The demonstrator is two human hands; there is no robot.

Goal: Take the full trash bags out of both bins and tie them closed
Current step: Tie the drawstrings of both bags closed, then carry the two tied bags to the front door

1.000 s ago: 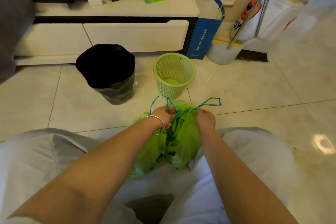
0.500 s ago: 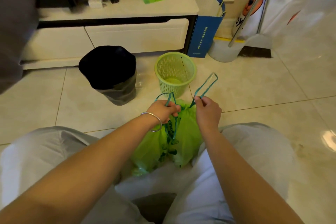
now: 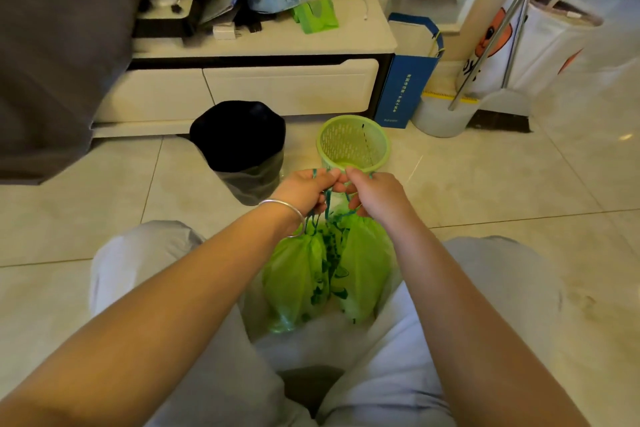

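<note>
Behind both hands gripping the green bag's drawstrings stand a green basket and black-lined bin.

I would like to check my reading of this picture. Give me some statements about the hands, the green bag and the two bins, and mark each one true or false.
1. Both hands, the left hand and the right hand, grip the drawstrings of the green bag. True.
2. The green bag sits inside the green basket. False: it hangs between the person's knees, and the basket holds no bag.
3. The dark bin has a black bag in it. True.
4. A bracelet is on the right wrist. False: it is on the left wrist.
5. The green basket lies tipped over. False: it stands upright.
</note>
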